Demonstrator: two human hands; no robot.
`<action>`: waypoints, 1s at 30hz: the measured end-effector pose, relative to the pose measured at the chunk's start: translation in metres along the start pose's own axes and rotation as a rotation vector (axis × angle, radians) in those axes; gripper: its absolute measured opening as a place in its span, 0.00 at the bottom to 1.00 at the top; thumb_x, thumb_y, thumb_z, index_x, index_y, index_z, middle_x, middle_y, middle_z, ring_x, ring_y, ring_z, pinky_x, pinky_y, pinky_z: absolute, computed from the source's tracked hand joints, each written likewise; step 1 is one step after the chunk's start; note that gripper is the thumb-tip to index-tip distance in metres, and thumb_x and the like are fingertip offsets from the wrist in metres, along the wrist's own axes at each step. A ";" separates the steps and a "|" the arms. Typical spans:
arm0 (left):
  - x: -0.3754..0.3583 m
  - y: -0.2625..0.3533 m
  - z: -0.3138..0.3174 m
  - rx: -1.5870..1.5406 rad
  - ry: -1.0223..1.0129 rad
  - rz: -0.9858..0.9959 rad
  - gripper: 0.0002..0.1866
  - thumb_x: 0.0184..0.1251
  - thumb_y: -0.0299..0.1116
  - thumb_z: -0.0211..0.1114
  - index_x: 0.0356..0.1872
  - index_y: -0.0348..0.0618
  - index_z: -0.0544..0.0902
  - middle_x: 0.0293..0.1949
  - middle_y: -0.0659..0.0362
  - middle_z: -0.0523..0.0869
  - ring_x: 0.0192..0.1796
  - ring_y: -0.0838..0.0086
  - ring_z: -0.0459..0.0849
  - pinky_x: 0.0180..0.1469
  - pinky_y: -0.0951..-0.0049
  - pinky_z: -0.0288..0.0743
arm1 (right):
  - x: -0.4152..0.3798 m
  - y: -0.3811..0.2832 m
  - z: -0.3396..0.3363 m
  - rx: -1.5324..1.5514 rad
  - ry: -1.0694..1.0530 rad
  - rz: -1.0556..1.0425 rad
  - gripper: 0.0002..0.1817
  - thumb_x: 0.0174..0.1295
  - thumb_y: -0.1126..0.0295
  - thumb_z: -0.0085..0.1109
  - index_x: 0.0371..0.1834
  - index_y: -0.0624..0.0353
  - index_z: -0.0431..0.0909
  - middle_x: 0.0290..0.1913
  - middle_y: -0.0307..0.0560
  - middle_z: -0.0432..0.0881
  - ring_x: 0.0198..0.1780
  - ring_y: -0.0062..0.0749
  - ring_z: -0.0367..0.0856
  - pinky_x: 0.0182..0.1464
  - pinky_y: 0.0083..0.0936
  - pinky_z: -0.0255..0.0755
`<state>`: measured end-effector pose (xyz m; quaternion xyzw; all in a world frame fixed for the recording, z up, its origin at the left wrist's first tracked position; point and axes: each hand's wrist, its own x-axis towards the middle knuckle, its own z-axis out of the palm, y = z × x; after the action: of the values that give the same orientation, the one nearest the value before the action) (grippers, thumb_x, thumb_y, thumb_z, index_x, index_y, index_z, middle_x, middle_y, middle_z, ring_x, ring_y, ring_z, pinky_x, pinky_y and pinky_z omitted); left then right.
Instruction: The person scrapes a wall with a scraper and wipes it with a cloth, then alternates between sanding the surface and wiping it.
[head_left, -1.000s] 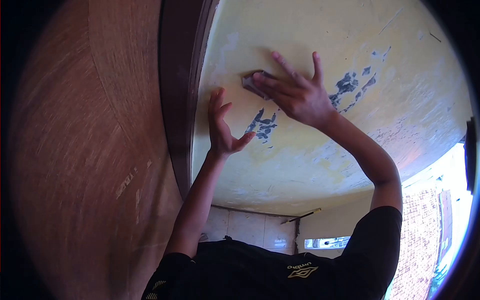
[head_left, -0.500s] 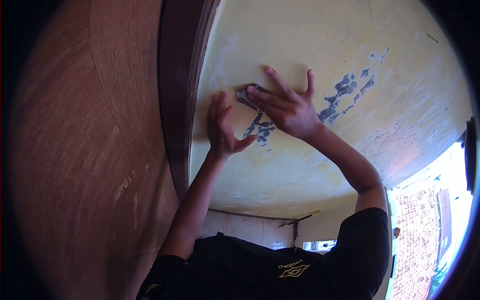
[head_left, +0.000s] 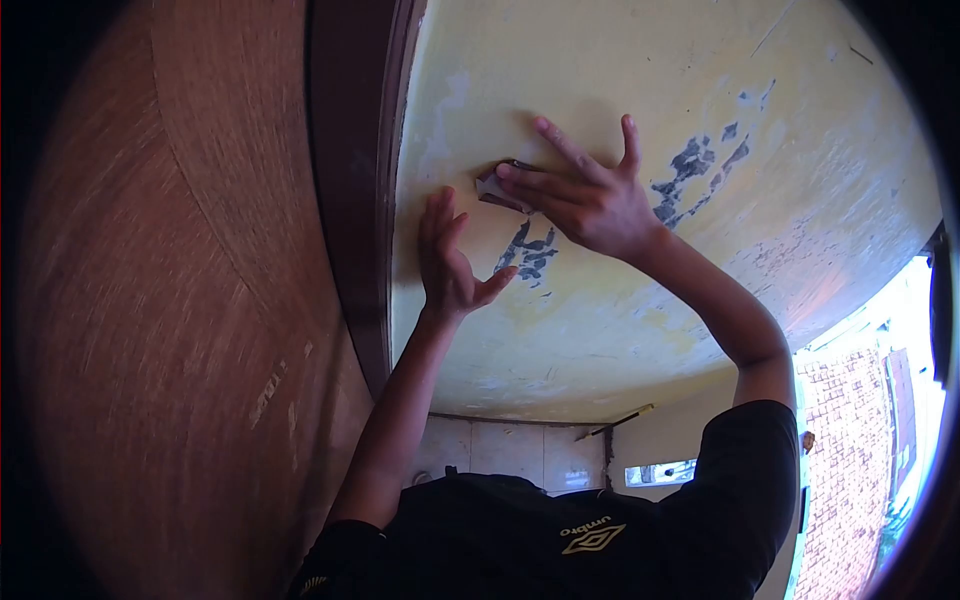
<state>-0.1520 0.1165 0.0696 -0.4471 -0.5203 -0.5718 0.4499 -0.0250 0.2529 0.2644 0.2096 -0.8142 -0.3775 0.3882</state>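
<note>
My right hand (head_left: 603, 207) presses a small folded piece of sandpaper (head_left: 495, 187) against the pale yellow wall (head_left: 560, 60), two fingers lying over it and the others spread. To the left, my left hand (head_left: 448, 258) is open, with its fingers up beside the wall near the door frame and its thumb stretched out sideways. Just right of that thumb is a patch of chipped paint (head_left: 530, 258) showing dark grey. Another, larger chipped area (head_left: 692, 165) lies to the right of my right hand.
A dark brown door frame (head_left: 355, 150) borders the wall on the left, with a brown wooden door (head_left: 190, 300) beyond it. Low in view are light floor tiles (head_left: 500, 450) and a thin rod (head_left: 615, 422). Bright daylight and brick paving (head_left: 845, 450) show at the right.
The view has shifted slightly. My right hand and the sandpaper have moved a little up along the wall; the left hand stays nearly in place.
</note>
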 end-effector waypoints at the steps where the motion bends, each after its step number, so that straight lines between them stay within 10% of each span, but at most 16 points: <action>1: 0.000 0.000 0.000 -0.005 -0.002 -0.002 0.48 0.67 0.64 0.72 0.73 0.41 0.62 0.79 0.31 0.64 0.80 0.31 0.62 0.80 0.34 0.53 | 0.008 0.008 -0.007 0.000 -0.005 0.003 0.16 0.72 0.56 0.64 0.59 0.21 0.89 0.64 0.06 0.86 0.86 0.27 0.61 0.80 0.78 0.18; 17: 0.002 -0.001 -0.004 -0.025 -0.013 -0.013 0.47 0.67 0.60 0.75 0.73 0.40 0.61 0.79 0.32 0.65 0.80 0.31 0.62 0.80 0.34 0.55 | 0.014 0.013 -0.019 -0.066 0.102 0.286 0.17 0.71 0.53 0.64 0.61 0.22 0.89 0.61 0.07 0.88 0.86 0.31 0.61 0.79 0.80 0.20; 29: 0.006 0.018 -0.023 -0.187 -0.067 -0.061 0.54 0.62 0.62 0.79 0.76 0.40 0.59 0.82 0.35 0.58 0.84 0.37 0.56 0.83 0.38 0.51 | -0.038 -0.061 0.006 0.250 -0.140 0.055 0.19 0.70 0.55 0.66 0.63 0.22 0.87 0.63 0.09 0.87 0.87 0.32 0.60 0.81 0.79 0.17; 30: 0.003 0.027 -0.032 -0.215 -0.110 -0.145 0.54 0.65 0.63 0.76 0.78 0.39 0.57 0.82 0.36 0.58 0.84 0.40 0.56 0.84 0.41 0.49 | -0.042 -0.073 -0.006 0.305 -0.081 0.157 0.17 0.70 0.56 0.67 0.62 0.27 0.89 0.64 0.13 0.87 0.84 0.33 0.63 0.82 0.74 0.30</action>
<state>-0.1279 0.0830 0.0759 -0.4845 -0.5108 -0.6300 0.3278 0.0088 0.2310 0.1908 0.1863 -0.8908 -0.2263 0.3472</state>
